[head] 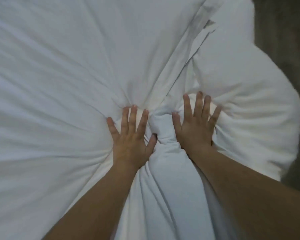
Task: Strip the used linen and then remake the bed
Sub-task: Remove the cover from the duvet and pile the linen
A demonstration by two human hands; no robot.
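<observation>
My left hand [131,134] and right hand [195,125] press flat, fingers spread (gripping nothing), so I should smooth the duvet [59,66] outward evenly.

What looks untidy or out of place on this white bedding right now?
A thick ridge of bunched fabric stands up between the left hand and right hand, both pressing flat on the white duvet. Creases fan out from it, so the cover is not smooth.
</observation>
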